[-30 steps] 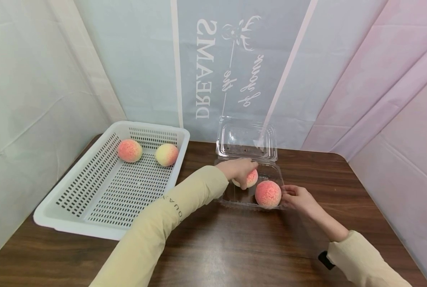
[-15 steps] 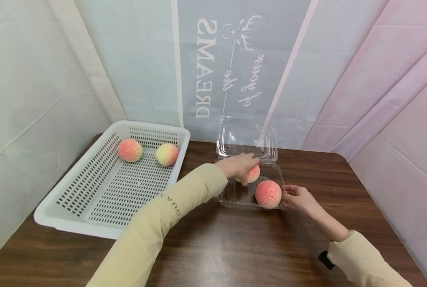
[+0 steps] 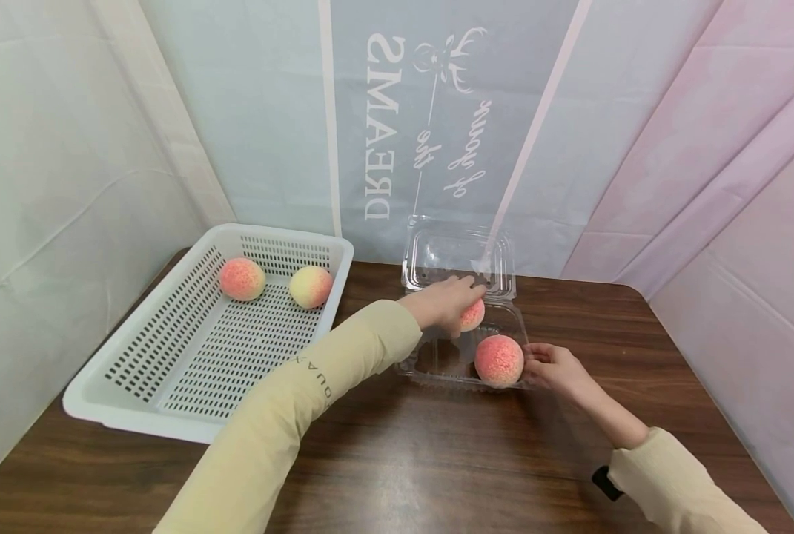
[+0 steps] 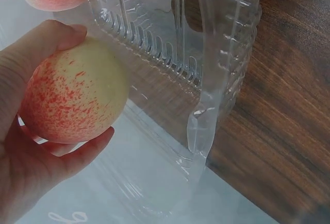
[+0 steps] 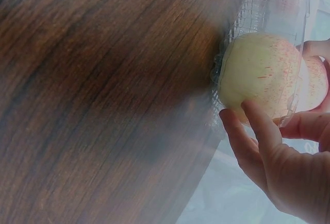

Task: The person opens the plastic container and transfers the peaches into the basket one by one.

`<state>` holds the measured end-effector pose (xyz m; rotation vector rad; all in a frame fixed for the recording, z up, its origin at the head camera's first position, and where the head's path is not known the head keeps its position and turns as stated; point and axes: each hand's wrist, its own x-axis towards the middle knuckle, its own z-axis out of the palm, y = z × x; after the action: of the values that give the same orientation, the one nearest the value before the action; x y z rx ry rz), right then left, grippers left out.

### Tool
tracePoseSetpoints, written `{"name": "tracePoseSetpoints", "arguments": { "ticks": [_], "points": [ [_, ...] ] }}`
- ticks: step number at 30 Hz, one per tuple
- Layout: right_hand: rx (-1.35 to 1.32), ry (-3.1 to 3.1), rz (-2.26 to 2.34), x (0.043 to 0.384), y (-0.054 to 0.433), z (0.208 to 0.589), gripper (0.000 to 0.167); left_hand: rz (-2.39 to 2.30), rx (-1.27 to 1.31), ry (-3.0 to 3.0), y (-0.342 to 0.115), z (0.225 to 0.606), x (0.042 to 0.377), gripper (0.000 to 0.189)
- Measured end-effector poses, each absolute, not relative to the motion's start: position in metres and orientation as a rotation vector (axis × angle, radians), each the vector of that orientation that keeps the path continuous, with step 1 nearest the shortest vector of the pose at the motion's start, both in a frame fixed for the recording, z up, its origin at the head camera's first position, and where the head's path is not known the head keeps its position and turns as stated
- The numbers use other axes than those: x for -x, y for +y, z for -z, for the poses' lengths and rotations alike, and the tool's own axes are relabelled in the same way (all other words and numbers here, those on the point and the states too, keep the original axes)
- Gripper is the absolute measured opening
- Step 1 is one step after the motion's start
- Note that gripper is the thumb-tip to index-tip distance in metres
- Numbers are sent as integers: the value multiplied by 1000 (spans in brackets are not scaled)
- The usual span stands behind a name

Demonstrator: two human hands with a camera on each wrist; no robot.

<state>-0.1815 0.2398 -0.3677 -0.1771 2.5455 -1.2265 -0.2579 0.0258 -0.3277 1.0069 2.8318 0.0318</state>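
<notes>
My left hand [image 3: 445, 302] grips a pink-and-yellow peach [image 4: 77, 95] over the rear part of a clear plastic clamshell box [image 3: 439, 363]. In the left wrist view the thumb lies on one side of the fruit and fingers curl round the other. Another peach [image 3: 499, 360] sits in the front right corner of the box. At the box's right side, my right hand [image 3: 560, 368] pinches the rim; the right wrist view has its fingers against the outer wall beside that peach [image 5: 258, 74]. The hinged lid [image 3: 459, 258] stands raised at the back.
A white perforated basket [image 3: 123, 426] stands on the left of the brown wooden table [image 3: 397, 475]. Inside it are a mostly pink peach [image 3: 242, 279] and a yellower one [image 3: 311, 287]. Printed cloth [image 3: 270, 111] hangs behind the table.
My left hand has shifted a little toward the back of the box and slightly right, carrying the peach. The right hand has stayed at the box's side.
</notes>
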Motion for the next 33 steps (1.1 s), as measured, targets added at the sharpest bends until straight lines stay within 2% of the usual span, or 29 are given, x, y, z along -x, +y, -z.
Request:
{"name": "tracePoseSetpoints", "arguments": {
  "ticks": [9, 26, 33],
  "points": [
    [183, 2550, 1232, 182, 240, 367, 46, -39, -1027, 2878, 25, 324, 255, 83],
    [183, 2563, 1196, 182, 240, 367, 46, 36, -1067, 2937, 21, 319, 254, 97],
    [185, 2573, 1185, 182, 241, 368, 46, 145, -1105, 2970, 19, 316, 255, 94]
  ]
}}
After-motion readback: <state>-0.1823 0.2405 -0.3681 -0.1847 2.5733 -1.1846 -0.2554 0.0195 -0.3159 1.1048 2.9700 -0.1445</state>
